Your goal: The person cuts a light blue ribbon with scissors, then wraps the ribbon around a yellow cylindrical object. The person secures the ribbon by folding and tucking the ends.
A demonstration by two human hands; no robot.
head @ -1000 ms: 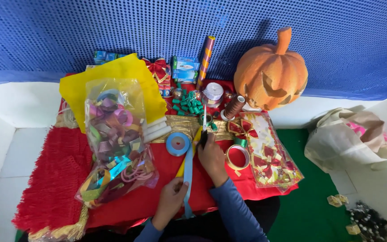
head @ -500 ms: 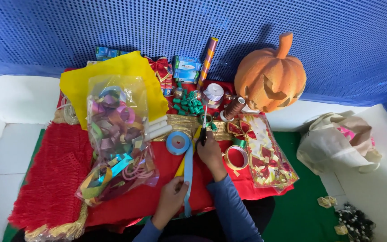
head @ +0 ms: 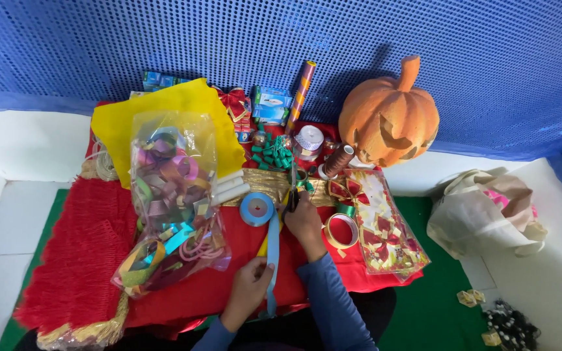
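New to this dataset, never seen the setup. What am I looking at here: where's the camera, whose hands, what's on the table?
No machine: a person works with bare hands, filmed by one head-worn camera looking down. The left hand pinches the loose end of a light blue ribbon running from its spool. The right hand holds scissors at the ribbon. On the red cloth lie a clear bag of ribbon scraps, a yellow sheet, a packet of red bows and an orange pumpkin.
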